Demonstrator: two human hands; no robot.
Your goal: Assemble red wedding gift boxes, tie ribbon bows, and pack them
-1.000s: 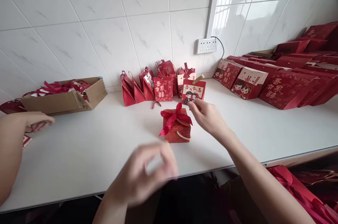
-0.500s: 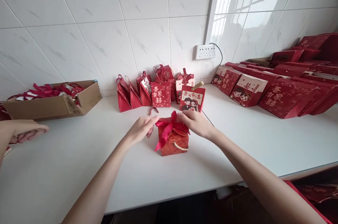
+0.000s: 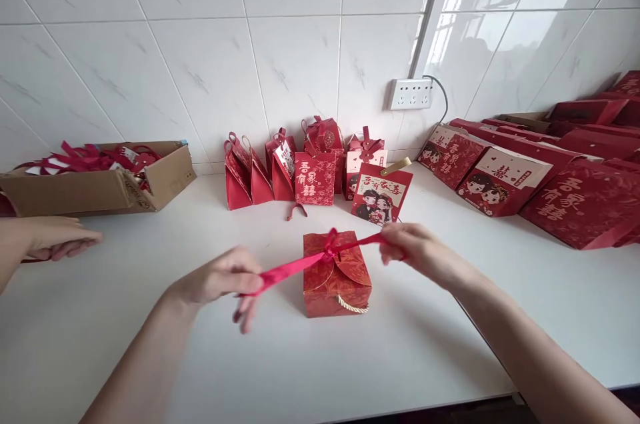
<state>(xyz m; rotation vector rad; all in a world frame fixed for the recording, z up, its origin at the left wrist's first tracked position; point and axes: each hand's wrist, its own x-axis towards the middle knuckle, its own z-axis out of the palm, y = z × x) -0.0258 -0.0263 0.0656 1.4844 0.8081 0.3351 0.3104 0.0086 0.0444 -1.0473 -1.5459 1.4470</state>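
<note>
A red-orange patterned gift box (image 3: pixel 338 304) with a gold rope handle (image 3: pixel 353 307) stands upright on the white table. Across its closed flaps runs a red ribbon (image 3: pixel 293 269), knotted over the middle of the top with a small loop sticking up. My left hand (image 3: pixel 225 281) pinches one ribbon end to the left of the box, its lower fingers hanging loose. To the right, my right hand (image 3: pixel 413 247) grips the other end. The ribbon is stretched taut between both hands, and neither hand touches the box.
Several red gift boxes (image 3: pixel 315 179) line the wall, with a short ribbon piece (image 3: pixel 297 212) before them. A cardboard box (image 3: pixel 70 192) of ribbons stands left, near another person's hand (image 3: pixel 60 237). Many red bags (image 3: pixel 570 204) fill the right, below a power socket (image 3: pixel 411 95).
Both hands have moved apart, from close over the box to either side of it. The loose bow has become a small knot with its ends pulled straight. The view has shifted slightly.
</note>
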